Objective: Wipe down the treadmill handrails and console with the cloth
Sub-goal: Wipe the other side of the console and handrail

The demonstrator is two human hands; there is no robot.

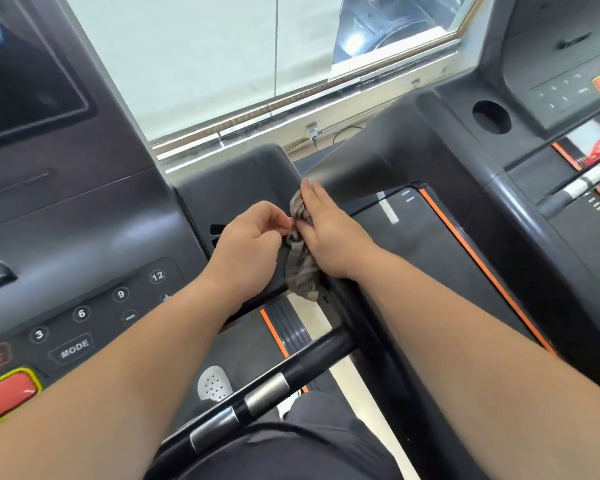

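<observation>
Four round keys read 3, 6, 9, 12 beside MODE on the dark grey treadmill console. At its right edge the left hand pinches the crumpled grey patterned cloth; the right hand presses it flat, fingers straight together.

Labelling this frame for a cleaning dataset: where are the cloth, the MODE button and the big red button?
cloth [301,271]: head view, on its hanging lower fold.
MODE button [74,348]: head view, on its lettering.
big red button [6,389]: head view, on its red face.
</observation>
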